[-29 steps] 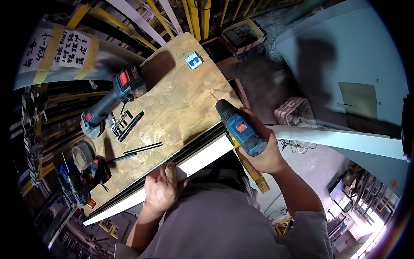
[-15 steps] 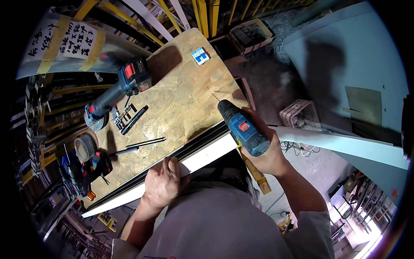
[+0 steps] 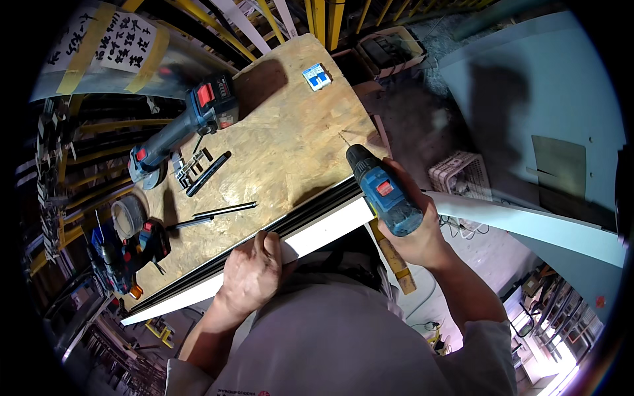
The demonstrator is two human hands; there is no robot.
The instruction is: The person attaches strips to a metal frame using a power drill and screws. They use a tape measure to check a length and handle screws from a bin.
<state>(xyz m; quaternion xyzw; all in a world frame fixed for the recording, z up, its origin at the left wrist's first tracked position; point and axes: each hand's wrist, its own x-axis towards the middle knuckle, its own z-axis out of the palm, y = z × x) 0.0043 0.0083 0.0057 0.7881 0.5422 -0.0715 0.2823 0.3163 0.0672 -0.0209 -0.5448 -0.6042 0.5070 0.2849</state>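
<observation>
Head | right fingers [image 3: 401, 175] — wrapped round blue drill [image 3: 383, 189] | left fingers [image 3: 269, 243] — clasping white profile [image 3: 333, 227] | handwritten sheet [image 3: 113, 54], taped

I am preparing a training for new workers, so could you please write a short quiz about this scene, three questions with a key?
1. Which tool does the right grip hold?
2. True or false: the left grip touches the grinder.
3. Which of these lies nearest to the far end of the table?
A) the grinder
B) the blue-white pack
C) the round cup

Key:
1. The drill.
2. False; it is on the white strip.
3. B.
</observation>
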